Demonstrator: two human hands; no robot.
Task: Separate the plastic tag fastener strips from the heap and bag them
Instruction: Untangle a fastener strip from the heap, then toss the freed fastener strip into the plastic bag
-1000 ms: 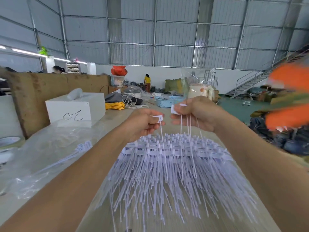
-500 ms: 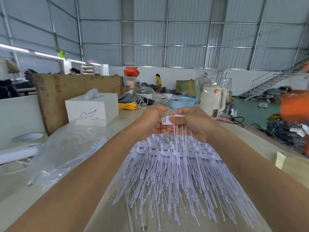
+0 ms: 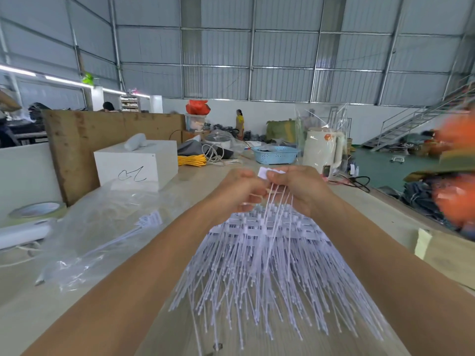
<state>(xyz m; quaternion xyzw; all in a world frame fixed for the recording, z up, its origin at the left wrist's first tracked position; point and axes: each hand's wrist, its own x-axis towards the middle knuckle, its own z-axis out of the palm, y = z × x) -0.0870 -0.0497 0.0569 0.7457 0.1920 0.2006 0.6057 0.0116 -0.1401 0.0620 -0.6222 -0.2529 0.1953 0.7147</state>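
A heap of white plastic tag fastener strips (image 3: pixel 267 263) fans out on the table in front of me, heads far, thin tails toward me. Above its far end my right hand (image 3: pixel 300 188) pinches the white heads of a few strips, whose tails hang down into the heap. My left hand (image 3: pixel 241 191) is right beside it, fingers curled on the stems of those same strips. A clear plastic bag (image 3: pixel 102 227) lies flat to the left with a few separated strips (image 3: pixel 146 222) on or in it.
A white box (image 3: pixel 136 163), tape roll (image 3: pixel 38 210) and brown board (image 3: pixel 84 140) stand at left. Farther back are yellow cord (image 3: pixel 191 160), a blue basket (image 3: pixel 275 154) and a white kettle (image 3: pixel 323 147). A cardboard piece (image 3: pixel 447 253) lies right. A person stands far off.
My two hands came together: the left, first apart holding one strip, now meets the right at the pinched bundle. The camera view shifted slightly.
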